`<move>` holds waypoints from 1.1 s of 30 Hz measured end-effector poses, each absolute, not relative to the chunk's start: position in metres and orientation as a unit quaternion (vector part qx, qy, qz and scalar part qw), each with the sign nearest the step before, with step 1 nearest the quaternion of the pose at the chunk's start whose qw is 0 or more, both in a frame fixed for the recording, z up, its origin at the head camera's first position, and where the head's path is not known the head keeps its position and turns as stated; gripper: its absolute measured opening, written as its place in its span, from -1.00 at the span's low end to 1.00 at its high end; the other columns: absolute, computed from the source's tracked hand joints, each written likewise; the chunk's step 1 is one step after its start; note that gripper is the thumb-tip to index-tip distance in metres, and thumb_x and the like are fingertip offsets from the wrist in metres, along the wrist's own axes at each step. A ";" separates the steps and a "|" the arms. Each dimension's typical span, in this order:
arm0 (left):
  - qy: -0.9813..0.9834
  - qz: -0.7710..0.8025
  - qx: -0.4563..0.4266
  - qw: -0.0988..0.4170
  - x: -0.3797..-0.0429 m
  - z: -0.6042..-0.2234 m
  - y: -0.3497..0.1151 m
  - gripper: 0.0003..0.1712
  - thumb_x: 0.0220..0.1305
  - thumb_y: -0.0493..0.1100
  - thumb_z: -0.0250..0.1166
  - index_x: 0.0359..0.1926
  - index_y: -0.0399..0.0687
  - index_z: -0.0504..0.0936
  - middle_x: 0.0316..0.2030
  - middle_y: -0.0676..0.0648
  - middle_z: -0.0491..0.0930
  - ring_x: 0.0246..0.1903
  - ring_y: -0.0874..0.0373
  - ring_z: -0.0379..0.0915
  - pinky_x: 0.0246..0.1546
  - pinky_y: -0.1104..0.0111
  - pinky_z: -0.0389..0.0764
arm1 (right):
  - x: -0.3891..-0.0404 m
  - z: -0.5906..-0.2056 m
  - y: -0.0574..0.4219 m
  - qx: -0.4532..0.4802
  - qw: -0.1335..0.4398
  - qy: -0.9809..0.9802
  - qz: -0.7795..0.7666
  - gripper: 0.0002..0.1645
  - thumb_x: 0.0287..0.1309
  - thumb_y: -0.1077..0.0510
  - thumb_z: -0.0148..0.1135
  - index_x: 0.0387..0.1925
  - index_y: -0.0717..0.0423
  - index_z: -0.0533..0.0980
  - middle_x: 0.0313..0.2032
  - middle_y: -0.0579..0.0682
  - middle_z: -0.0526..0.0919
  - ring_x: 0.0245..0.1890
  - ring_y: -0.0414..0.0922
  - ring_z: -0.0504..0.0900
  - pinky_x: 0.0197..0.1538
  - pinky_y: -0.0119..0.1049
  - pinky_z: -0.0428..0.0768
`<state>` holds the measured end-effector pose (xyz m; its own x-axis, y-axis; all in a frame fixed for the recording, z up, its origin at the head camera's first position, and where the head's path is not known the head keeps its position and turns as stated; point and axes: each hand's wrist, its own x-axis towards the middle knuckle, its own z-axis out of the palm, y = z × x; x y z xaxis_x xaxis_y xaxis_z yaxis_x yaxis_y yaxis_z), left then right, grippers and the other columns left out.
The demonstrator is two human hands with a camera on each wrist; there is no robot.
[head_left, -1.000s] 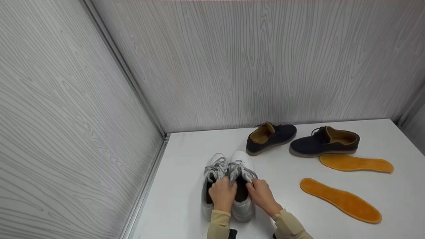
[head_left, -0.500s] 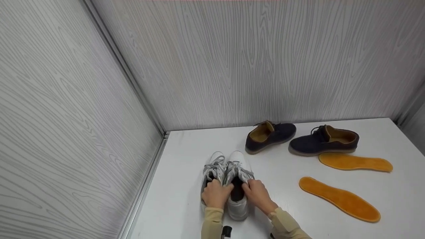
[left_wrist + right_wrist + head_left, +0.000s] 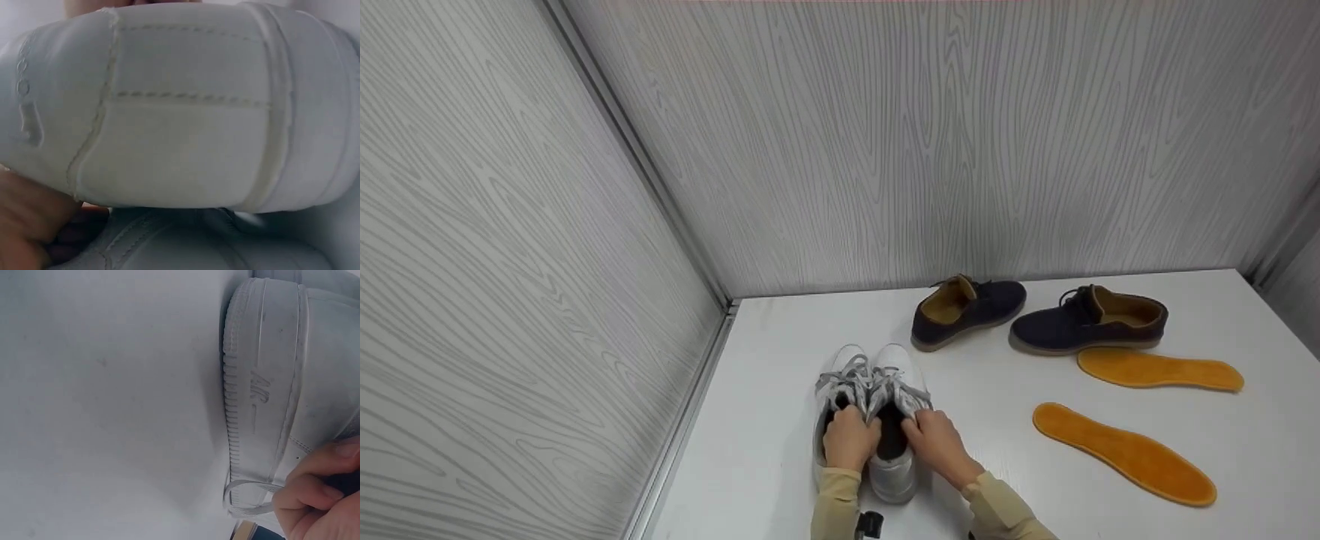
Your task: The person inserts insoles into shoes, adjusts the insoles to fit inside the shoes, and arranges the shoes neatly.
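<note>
A pair of white lace-up sneakers stands side by side on the white table, toes away from me in the head view. My left hand (image 3: 850,439) grips the adjoining inner edges, fingers over the opening of the left sneaker (image 3: 846,365) and thumb at the right sneaker (image 3: 894,481). My right hand (image 3: 941,444) pinches the right sneaker's outer collar near the laces. The right sneaker's heel (image 3: 185,112) fills the left wrist view. In the right wrist view, curled fingers (image 3: 315,489) hold the collar beside a loose lace loop (image 3: 244,498).
Two dark blue shoes, one angled (image 3: 967,309) and one sideways (image 3: 1087,322), lie near the back panel (image 3: 885,150). Two orange insoles, a far one (image 3: 1159,370) and a near one (image 3: 1125,452), lie flat on the right. A patterned panel (image 3: 510,300) borders the left.
Both hands and the sneakers have shifted slightly left, with the two sneakers staying side by side. My grip looks about the same. The dark shoes and insoles have not visibly moved on the table.
</note>
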<state>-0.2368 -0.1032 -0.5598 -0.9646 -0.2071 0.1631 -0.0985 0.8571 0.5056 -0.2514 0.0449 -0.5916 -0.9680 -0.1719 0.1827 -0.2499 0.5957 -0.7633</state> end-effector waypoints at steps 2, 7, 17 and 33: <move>-0.960 -0.248 0.066 0.115 -0.240 -0.559 -0.106 -0.75 0.08 -0.09 0.33 -0.54 -0.16 0.54 -0.61 -0.14 0.53 -0.67 0.00 0.46 -0.68 0.21 0.41 | -0.253 -0.592 0.042 0.119 0.058 -0.889 0.439 -0.62 0.15 0.19 0.06 -0.76 0.02 0.28 -0.78 -0.21 0.28 -0.76 -0.27 0.24 -0.66 -0.38 0.25; -0.964 -0.220 0.057 0.137 -0.243 -0.559 -0.108 -0.74 0.07 -0.08 0.32 -0.58 -0.16 0.55 -0.61 -0.17 0.54 -0.66 -0.07 0.48 -0.67 0.14 0.44 | -0.250 -0.593 0.037 0.115 0.079 -0.880 0.455 -0.62 0.12 0.20 0.08 -0.77 0.01 0.29 -0.77 -0.22 0.28 -0.75 -0.27 0.25 -0.65 -0.38 0.26; -0.964 -0.212 0.048 0.151 -0.255 -0.551 -0.119 -0.66 0.11 -0.07 0.27 -0.70 -0.06 0.42 -0.64 -0.15 0.49 -0.66 -0.08 0.46 -0.67 0.14 0.41 | -0.267 -0.581 0.028 0.128 0.081 -0.876 0.458 -0.61 0.11 0.19 0.08 -0.77 0.00 0.27 -0.76 -0.21 0.25 -0.75 -0.26 0.24 -0.66 -0.38 0.24; -0.972 -0.187 0.039 0.133 -0.304 -0.537 -0.134 -0.68 0.18 -0.05 0.23 -0.63 -0.09 0.47 -0.60 -0.18 0.52 -0.59 -0.12 0.51 -0.58 0.07 0.47 | -0.318 -0.563 0.017 0.140 0.026 -0.888 0.437 -0.60 0.17 0.20 0.04 -0.77 0.01 0.26 -0.77 -0.15 0.29 -0.76 -0.20 0.28 -0.62 -0.33 0.28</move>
